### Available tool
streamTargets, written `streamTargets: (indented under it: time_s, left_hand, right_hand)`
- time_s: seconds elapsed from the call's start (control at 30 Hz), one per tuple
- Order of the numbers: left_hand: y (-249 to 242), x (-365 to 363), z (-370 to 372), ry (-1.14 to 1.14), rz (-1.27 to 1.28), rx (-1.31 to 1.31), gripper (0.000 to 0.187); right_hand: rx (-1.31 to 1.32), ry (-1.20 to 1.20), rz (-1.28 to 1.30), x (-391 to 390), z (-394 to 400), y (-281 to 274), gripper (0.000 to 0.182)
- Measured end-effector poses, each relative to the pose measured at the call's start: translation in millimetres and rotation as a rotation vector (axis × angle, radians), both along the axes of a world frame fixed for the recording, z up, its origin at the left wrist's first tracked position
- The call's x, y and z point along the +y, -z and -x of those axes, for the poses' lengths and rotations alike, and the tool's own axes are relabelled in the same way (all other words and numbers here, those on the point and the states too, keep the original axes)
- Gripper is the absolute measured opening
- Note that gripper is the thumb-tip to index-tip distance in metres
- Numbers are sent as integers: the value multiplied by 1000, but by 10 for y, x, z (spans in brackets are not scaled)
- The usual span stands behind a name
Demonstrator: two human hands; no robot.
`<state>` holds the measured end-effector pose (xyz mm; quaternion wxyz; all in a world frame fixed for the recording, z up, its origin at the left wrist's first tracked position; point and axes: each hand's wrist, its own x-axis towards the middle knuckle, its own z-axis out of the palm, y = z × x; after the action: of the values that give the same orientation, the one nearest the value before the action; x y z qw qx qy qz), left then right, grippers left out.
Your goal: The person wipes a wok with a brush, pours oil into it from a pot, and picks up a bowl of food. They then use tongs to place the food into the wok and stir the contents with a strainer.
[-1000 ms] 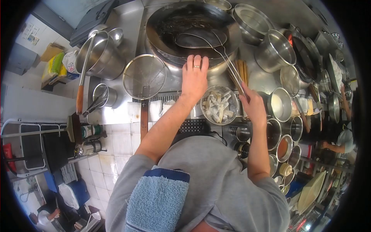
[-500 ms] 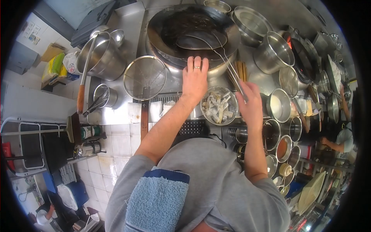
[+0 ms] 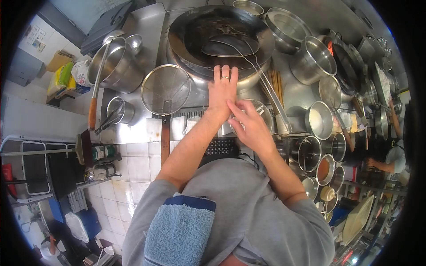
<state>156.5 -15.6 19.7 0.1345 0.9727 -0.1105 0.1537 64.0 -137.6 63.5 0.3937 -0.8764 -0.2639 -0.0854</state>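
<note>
Wok (image 3: 181, 34) sits mid-worktop (image 3: 298, 94), straight ahead of the left hand (image 3: 222, 91); I log this hand as the nearer. Its fingertips meet the near rim, fingers slightly separated and pointing away from the body; I cannot tell whether they grip. Wire skimmer (image 3: 226, 48) rests inside the wok, its long axis slanting toward the body and rightward, handle end to the right of both hands. Right hand (image 3: 254, 126) stands over the bowl (image 3: 270, 116), close by the left wrist: thumb and fingers parted, nothing visibly pinched. I cannot confirm contact.
</note>
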Motion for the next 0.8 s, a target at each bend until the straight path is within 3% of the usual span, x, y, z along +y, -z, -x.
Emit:
streamTargets:
  time_s: [0.4, 0.8]
  left_hand:
    - [-37, 32, 22, 62, 86, 36, 71]
    - [-97, 61, 54, 75, 145, -17, 72]
  right_hand:
    - [-17, 188, -45, 134, 38, 78, 58]
    - [62, 151, -145, 125, -57, 138, 48]
